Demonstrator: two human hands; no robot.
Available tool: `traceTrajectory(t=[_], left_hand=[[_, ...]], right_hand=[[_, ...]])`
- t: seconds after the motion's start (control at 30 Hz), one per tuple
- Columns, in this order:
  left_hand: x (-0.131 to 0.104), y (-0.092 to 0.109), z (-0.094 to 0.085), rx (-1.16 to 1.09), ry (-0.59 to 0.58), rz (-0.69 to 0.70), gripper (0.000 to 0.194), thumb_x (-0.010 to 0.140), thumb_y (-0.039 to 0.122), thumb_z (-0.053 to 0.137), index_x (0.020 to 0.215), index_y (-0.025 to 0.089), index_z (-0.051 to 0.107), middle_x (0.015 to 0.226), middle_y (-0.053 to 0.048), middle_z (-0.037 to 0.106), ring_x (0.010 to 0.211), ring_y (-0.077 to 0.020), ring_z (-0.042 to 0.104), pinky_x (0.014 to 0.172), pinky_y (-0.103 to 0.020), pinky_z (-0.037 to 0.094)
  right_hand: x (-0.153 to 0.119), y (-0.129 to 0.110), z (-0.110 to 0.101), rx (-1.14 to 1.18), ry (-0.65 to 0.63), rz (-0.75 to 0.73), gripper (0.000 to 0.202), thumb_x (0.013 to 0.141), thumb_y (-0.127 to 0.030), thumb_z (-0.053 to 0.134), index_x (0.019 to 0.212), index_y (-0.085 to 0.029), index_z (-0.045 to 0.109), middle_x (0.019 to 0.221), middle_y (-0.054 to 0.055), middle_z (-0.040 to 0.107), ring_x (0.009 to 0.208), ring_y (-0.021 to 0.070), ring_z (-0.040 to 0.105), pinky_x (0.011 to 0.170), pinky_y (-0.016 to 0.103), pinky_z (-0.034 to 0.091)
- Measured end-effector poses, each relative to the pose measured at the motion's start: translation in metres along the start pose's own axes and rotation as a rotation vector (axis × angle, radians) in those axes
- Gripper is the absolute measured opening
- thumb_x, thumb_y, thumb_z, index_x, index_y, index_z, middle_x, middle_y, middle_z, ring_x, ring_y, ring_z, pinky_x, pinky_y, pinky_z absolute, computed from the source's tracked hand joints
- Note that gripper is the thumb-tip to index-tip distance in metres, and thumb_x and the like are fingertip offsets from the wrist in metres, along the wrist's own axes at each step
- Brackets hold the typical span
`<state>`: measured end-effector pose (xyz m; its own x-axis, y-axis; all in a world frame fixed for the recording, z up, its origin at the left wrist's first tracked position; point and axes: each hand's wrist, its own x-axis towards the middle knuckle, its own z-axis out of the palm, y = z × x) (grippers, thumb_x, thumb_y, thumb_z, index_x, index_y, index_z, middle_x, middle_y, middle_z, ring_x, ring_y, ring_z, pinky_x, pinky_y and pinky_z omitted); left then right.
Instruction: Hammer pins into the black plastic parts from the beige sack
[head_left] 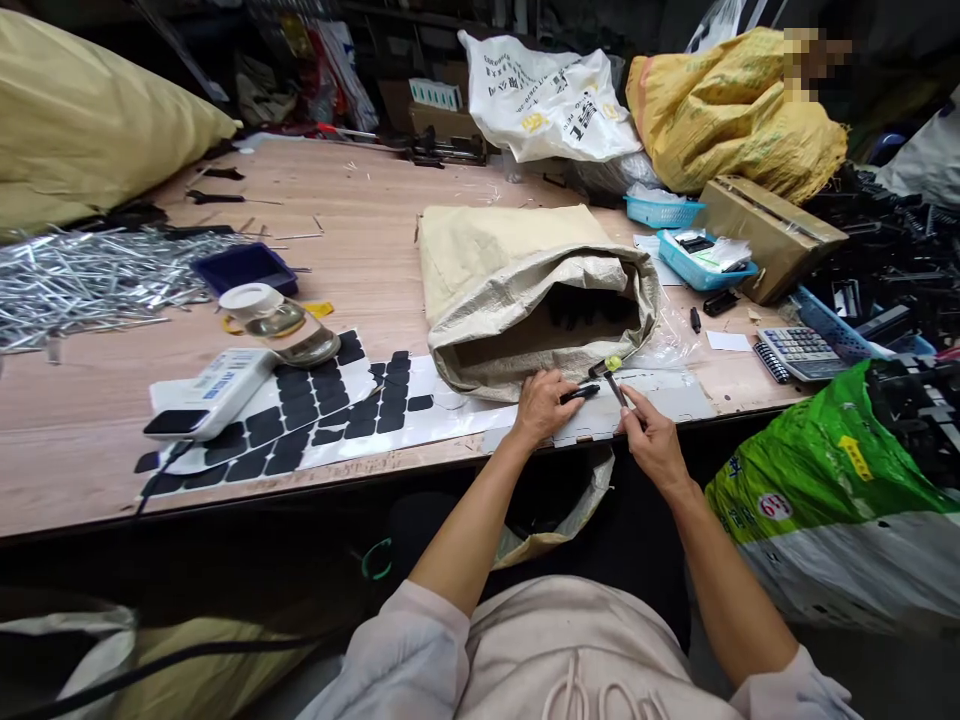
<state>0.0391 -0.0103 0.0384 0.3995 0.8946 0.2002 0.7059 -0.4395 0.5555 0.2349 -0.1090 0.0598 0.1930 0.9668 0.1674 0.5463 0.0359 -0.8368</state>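
Observation:
My left hand (543, 405) rests at the table's front edge, its fingers closed on a small dark elongated part (580, 393) that lies on a pale grey board (675, 396). My right hand (654, 440) grips the thin dark handle of a small hammer (616, 386). The hammer's head has a yellow end and sits just above the board, to the right of the dark part. Right behind both hands lies a beige woven sack (510, 250), its wide mouth facing me, with dark pieces inside that I cannot make out.
Left are a heap of metal rods (97, 285), a navy tray (246, 270), a jar (300, 335), a white device (217, 393) and black stickers (292, 420). Right are blue baskets (705, 265), a cardboard box (772, 235), a calculator (801, 352) and a green sack (817, 450).

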Motion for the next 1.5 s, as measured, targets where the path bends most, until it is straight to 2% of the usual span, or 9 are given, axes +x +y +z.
traceTrajectory(t=[0.1,0.33,0.53,0.8,0.97,1.07,1.17,1.33,1.5], left_hand=[[0.0,0.001,-0.001,0.0,-0.004,-0.018,0.02,0.09,0.034,0.074,0.107,0.027,0.083,0.094,-0.004,0.07,0.097,-0.0238,0.058,0.087,-0.038,0.043],[0.001,0.0,-0.001,-0.027,0.026,-0.032,0.018,0.089,0.03,0.074,0.105,0.027,0.083,0.096,-0.005,0.069,0.097,-0.0235,0.058,0.09,-0.037,0.043],[0.005,-0.001,0.0,-0.118,0.029,-0.112,0.025,0.084,0.027,0.079,0.108,0.03,0.083,0.097,-0.003,0.07,0.096,-0.022,0.061,0.09,-0.036,0.046],[0.007,0.005,-0.005,-0.146,-0.004,-0.188,0.025,0.083,0.027,0.078,0.108,0.031,0.083,0.1,-0.002,0.072,0.101,-0.0231,0.061,0.095,-0.037,0.047],[0.007,0.007,-0.007,-0.132,-0.018,-0.198,0.026,0.083,0.029,0.078,0.108,0.036,0.083,0.099,-0.001,0.071,0.101,-0.0234,0.061,0.096,-0.037,0.048],[0.007,0.007,-0.007,-0.132,-0.018,-0.193,0.025,0.083,0.029,0.077,0.107,0.035,0.083,0.098,-0.001,0.072,0.102,-0.0236,0.061,0.098,-0.038,0.048],[0.006,0.006,-0.006,-0.136,-0.009,-0.194,0.024,0.083,0.028,0.078,0.106,0.032,0.084,0.101,-0.002,0.072,0.103,-0.0242,0.062,0.099,-0.039,0.048],[0.006,0.003,-0.004,-0.144,-0.003,-0.192,0.025,0.083,0.027,0.078,0.108,0.03,0.083,0.101,-0.002,0.072,0.103,-0.0239,0.062,0.098,-0.038,0.048],[0.005,0.003,-0.007,-0.164,0.008,-0.135,0.021,0.08,0.027,0.081,0.101,0.028,0.084,0.095,-0.003,0.071,0.099,-0.0238,0.06,0.096,-0.039,0.047]], right_hand=[[-0.009,-0.002,-0.001,-0.08,-0.001,-0.043,0.05,0.098,-0.037,0.053,0.143,-0.02,0.066,0.078,0.003,0.075,0.072,0.0193,0.072,0.078,0.032,0.057],[-0.009,-0.008,-0.002,-0.124,0.056,-0.119,0.048,0.1,-0.036,0.051,0.143,-0.02,0.066,0.091,0.006,0.078,0.075,0.0192,0.073,0.082,0.032,0.058],[-0.009,0.002,0.003,-0.192,-0.004,-0.085,0.048,0.098,-0.035,0.05,0.14,-0.021,0.069,0.08,0.006,0.076,0.072,0.0207,0.072,0.077,0.032,0.057],[-0.008,-0.017,0.002,-0.135,0.014,-0.09,0.05,0.1,-0.038,0.049,0.144,-0.021,0.065,0.073,0.001,0.071,0.064,0.0173,0.066,0.071,0.03,0.054],[-0.01,-0.013,0.007,-0.161,-0.063,-0.085,0.049,0.097,-0.037,0.051,0.138,-0.02,0.071,0.072,0.003,0.07,0.062,0.0179,0.062,0.071,0.031,0.054],[0.0,-0.01,0.006,-0.094,-0.041,-0.019,0.051,0.097,-0.041,0.052,0.14,-0.019,0.068,0.071,0.002,0.067,0.061,0.0168,0.06,0.066,0.03,0.053],[0.023,-0.007,0.008,0.049,-0.018,0.044,0.056,0.097,-0.046,0.053,0.144,-0.017,0.064,0.072,0.0,0.064,0.054,0.0133,0.054,0.055,0.027,0.049],[0.062,0.007,0.019,0.268,-0.008,0.197,0.061,0.09,-0.053,0.057,0.137,-0.014,0.063,0.065,-0.006,0.057,0.041,0.0093,0.045,0.038,0.022,0.037],[0.07,0.017,0.024,0.417,0.077,0.251,0.053,0.087,-0.055,0.06,0.123,-0.016,0.063,0.061,-0.008,0.055,0.04,0.0088,0.046,0.034,0.019,0.035]])
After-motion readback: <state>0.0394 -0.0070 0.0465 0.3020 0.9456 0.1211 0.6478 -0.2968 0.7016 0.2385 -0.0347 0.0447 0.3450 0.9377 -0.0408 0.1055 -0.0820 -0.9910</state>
